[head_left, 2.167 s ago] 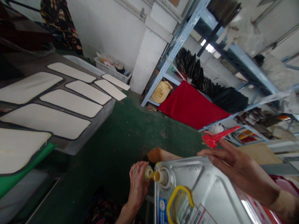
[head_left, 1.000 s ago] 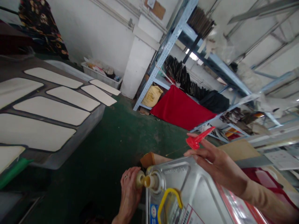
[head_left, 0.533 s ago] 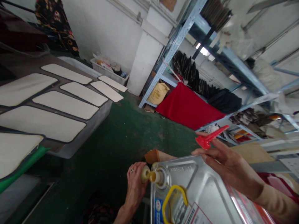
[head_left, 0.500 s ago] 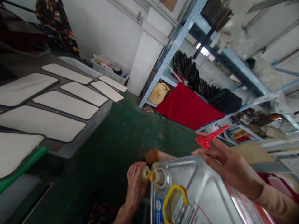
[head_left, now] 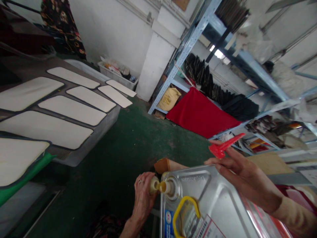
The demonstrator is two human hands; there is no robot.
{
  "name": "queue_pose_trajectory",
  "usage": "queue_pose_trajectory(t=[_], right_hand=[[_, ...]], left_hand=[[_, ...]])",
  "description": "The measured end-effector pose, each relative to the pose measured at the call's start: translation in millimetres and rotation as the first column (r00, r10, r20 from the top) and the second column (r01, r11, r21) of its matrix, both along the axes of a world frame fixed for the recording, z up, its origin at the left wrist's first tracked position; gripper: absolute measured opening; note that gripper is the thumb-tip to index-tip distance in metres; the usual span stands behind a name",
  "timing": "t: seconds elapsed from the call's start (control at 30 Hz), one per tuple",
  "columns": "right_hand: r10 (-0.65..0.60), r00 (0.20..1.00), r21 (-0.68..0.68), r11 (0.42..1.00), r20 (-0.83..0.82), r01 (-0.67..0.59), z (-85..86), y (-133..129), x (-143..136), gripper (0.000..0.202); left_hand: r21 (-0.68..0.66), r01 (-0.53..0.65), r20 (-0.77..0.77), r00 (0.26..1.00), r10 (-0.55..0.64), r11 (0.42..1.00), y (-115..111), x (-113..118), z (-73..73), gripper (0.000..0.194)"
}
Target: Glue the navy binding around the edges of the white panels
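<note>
At lower centre, low over a green floor [head_left: 138, 132]: one left hand [head_left: 142, 196], ring [head_left: 140, 181] on a finger, grasping a small pale bottle [head_left: 152, 185], its open mouth facing the spout [head_left: 170, 187] of a metal can [head_left: 218, 195]. Amber liquid [head_left: 162, 186] bridges spout and bottle mouth.

Metal can: rectangular, silver, tilted, filling much of the lower right; yellow carrying handle [head_left: 188, 199], blue label [head_left: 169, 219] and barcode label [head_left: 210, 228] on the face that bears the spout.

One right hand [head_left: 244, 173]: laid against the can's upper edge, with a red nozzle cap [head_left: 223, 148] pinched between its fingers, tapered end pointing up and right.

Behind the can's corner: one tan-brown item, kind unclear [head_left: 162, 165].

Left side: several off-white panels [head_left: 71, 109], dark-edged, laid flat over a grey plastic tub [head_left: 105, 124]; green cloth [head_left: 32, 175] beneath the nearest.

Background: blue metal shelving [head_left: 184, 54] with red cloth [head_left: 198, 114], yellow bag [head_left: 169, 98] and a row of black pieces [head_left: 200, 70]; one white crate [head_left: 117, 76] of mixed oddments by the wall.
</note>
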State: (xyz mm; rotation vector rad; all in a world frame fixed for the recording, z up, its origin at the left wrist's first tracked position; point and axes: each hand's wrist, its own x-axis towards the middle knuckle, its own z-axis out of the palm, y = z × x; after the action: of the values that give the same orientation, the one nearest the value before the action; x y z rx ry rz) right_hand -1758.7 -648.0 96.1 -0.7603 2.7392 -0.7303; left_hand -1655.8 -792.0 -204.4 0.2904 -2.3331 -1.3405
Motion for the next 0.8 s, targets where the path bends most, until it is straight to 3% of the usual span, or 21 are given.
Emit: queue_pose_trajectory(t=[0.8], right_hand=[[0.005, 1.0, 0.044, 0.999, -0.001, -0.005, 4.0, -4.8, 2.4, 0.045]], left_hand=[[-0.026, 0.019, -0.023, 1.0, -0.019, 0.999, -2.0, 3.0, -1.1, 0.048]])
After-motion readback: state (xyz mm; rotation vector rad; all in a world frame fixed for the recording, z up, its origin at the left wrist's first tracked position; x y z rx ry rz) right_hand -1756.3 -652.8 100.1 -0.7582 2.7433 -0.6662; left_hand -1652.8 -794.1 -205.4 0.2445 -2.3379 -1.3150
